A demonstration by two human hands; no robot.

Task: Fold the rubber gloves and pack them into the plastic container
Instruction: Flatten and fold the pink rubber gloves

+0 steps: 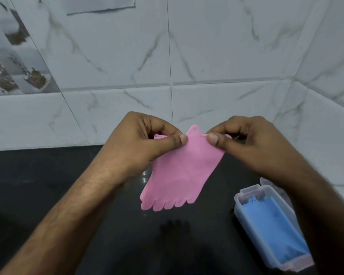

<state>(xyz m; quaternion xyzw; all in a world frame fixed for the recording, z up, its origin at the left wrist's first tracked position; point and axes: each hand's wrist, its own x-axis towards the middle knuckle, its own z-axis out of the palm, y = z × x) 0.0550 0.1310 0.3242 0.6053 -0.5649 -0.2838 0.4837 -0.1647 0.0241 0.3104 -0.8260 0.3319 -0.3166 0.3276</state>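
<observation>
Holding the pink glove (184,171) only by its cuff edge, the left hand (147,141) and right hand (246,143) each pinch it between thumb and curled fingers at frame centre, so I judge a loosened pinch could let the limp sheet slide down onto the dark counter (48,185), or a fold begun in mid-air could come out crooked. The glove hangs flat and smooth above the counter, short fingers pointing down, a small holed tab at its top. At lower right the clear box (239,207) lies open, already holding a blue glove (270,227), so room looks tight.
</observation>
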